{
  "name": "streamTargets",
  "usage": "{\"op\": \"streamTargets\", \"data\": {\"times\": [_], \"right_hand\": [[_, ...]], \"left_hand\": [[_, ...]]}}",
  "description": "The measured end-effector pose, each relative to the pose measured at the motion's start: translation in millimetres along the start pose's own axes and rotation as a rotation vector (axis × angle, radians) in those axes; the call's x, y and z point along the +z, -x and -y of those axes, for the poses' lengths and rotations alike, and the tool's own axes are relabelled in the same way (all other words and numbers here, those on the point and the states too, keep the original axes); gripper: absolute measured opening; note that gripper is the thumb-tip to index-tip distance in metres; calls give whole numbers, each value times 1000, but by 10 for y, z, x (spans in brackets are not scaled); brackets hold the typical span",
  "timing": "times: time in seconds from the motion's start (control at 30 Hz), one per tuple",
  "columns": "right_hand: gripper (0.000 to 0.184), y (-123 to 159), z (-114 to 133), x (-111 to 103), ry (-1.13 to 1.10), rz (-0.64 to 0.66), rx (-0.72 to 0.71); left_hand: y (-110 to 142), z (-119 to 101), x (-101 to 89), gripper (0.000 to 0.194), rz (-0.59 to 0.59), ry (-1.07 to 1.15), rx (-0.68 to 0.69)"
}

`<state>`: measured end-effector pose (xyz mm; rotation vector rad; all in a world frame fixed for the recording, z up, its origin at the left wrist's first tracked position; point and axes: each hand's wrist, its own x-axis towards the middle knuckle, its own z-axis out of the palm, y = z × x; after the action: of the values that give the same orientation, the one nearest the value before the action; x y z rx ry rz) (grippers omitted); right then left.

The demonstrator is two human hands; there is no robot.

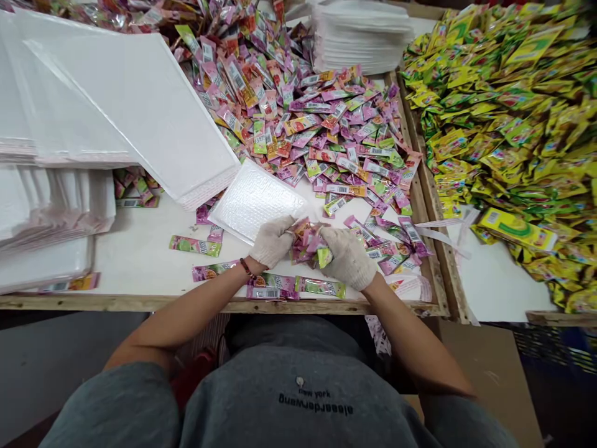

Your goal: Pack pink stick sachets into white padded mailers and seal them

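Both hands wear white knit gloves and meet near the table's front edge. Between them is a bunch of small printed sachets [306, 241], pink, purple and green. My left hand [273, 241] closes on the bunch from the left, and my right hand [349, 255] wraps it from the right. A white bubble mailer [256, 200] lies flat just beyond my left hand. Several more sachets [273, 287] lie in a row along the front edge, below my hands. The fingertips are partly hidden by the bunch.
A large heap of sachets [280, 118] fills the back of the table. White mailers [116, 93] are piled at left, with another stack [361, 37] at the back. A wooden divider [431, 205] separates a heap of yellow packets [513, 137] on the right.
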<state>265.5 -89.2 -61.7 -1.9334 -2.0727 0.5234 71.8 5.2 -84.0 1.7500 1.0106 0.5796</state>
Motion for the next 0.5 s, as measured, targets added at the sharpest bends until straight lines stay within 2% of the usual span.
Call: {"op": "streamTargets", "data": {"times": [0.1, 0.13, 0.2, 0.3, 0.4, 0.5], "right_hand": [[55, -93, -124, -68, -170, -1, 95], [57, -109, -123, -76, -194, -3, 113], [53, -119, -37, -86, -125, 13, 112], [48, -144, 194, -131, 105, 119, 39], [47, -253, 313, -229, 142, 257, 36], [37, -380, 289, -315, 94, 367, 89]], "left_hand": [[24, -15, -39, 24, 73, -289, 67], [18, -25, -55, 22, 78, -321, 66], [-8, -68, -79, 20, 58, -237, 58], [-26, -194, -84, 24, 15, -67, 83], [18, -329, -46, 20, -8, -232, 147], [44, -373, 8, 21, -35, -388, 153]]}}
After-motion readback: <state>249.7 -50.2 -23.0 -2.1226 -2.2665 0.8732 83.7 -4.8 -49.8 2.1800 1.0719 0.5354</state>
